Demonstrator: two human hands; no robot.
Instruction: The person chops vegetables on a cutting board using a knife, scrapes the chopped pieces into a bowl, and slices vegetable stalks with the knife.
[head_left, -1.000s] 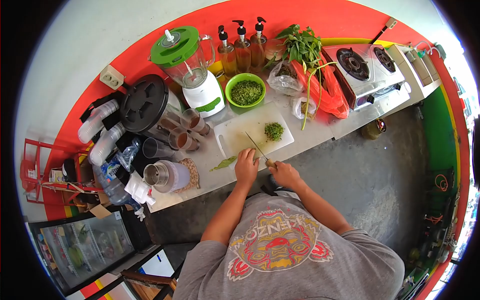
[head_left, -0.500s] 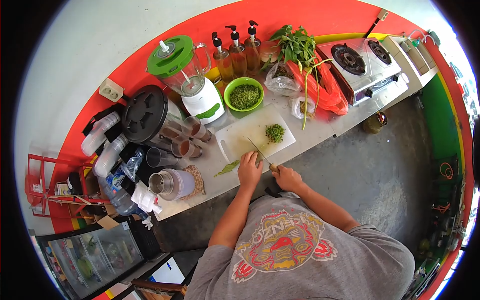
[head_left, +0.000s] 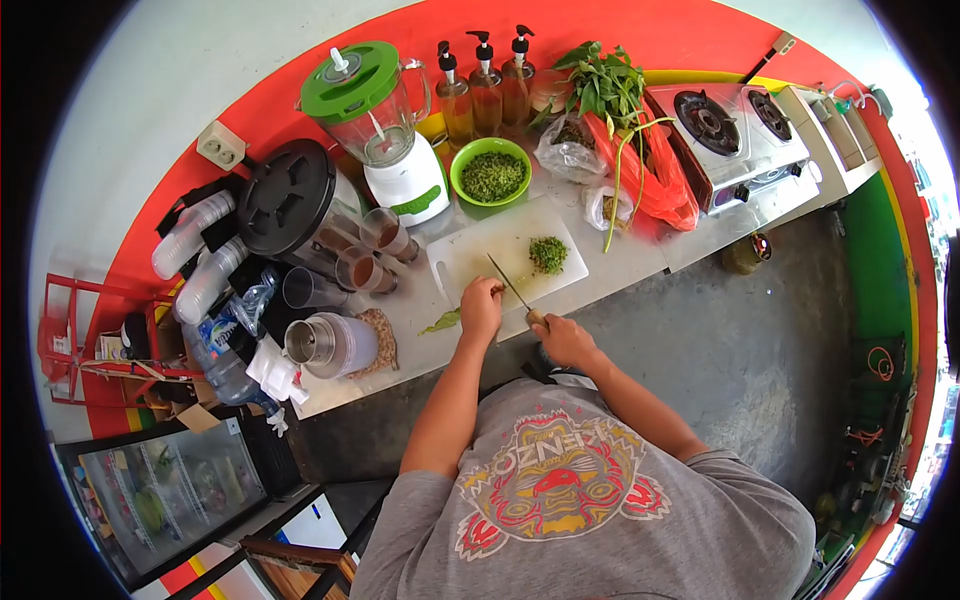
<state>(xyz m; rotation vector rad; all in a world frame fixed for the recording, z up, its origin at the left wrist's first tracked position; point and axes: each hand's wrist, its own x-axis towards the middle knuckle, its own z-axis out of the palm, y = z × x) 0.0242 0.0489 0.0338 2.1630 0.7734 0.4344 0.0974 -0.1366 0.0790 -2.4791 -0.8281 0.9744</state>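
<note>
My right hand (head_left: 568,341) is wrapped round the handle of a kitchen knife (head_left: 509,280), its blade lying across the white cutting board (head_left: 462,262). Close to the left side of the blade, my left hand (head_left: 481,309) has its fingers curled together at the board's near edge; what they pinch, if anything, is hidden. A small heap of finely chopped greens (head_left: 547,255) sits on the board to the right of the knife. One long green leaf (head_left: 441,321) lies on the counter left of my left hand.
Behind the board stand a green bowl (head_left: 460,188) of chopped greens, a blender (head_left: 405,185) and several pump bottles (head_left: 487,95). Leafy stalks (head_left: 607,85) and a red plastic bag (head_left: 668,190) lie before the gas stove (head_left: 740,140). Cups (head_left: 372,274) and a steel-mouthed container (head_left: 330,345) stand left.
My left hand has shifted left and farther onto the board, away from the lower part of the blade. The knife and my right hand have moved slightly forward. The view has shifted a little.
</note>
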